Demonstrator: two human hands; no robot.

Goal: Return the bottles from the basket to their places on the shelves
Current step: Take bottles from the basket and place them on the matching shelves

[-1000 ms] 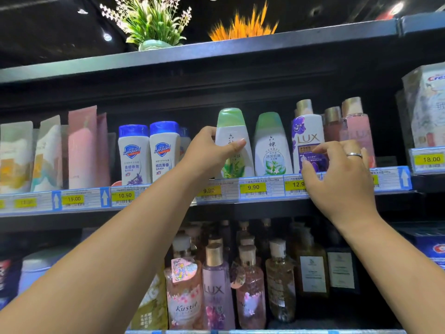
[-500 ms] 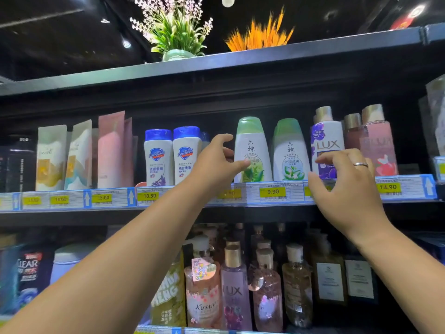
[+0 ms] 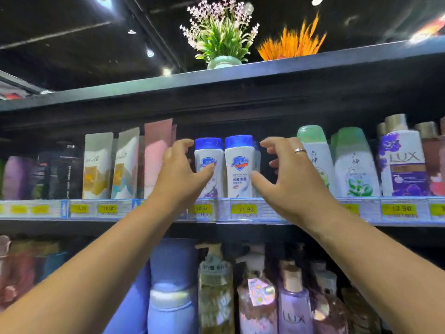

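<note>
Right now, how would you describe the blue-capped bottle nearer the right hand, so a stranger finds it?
Find the middle shelf, under the potted plant. Two white, blue-capped bottles stand between the left hand and the right hand. Take the right bottle, above the 11.90 tag; only its twin shows purple.

On the middle shelf [image 3: 240,221] the left Safeguard bottle [image 3: 206,158] and the right Safeguard bottle [image 3: 239,169] stand side by side at the front edge, touching. The left grip [image 3: 178,179] lies against the left bottle's left side, with its thumb before that bottle. The right grip [image 3: 289,179] is just right of the pair. To the left stands a tall pouch [image 3: 157,153], then two lower pouches [image 3: 97,165]. To the right stand two more bottles [image 3: 355,165], then a LUX bottle [image 3: 402,165]. A potted plant [image 3: 220,37] sits on the top shelf [image 3: 240,77] above, and pump bottles [image 3: 215,285] stand on the shelf below
</note>
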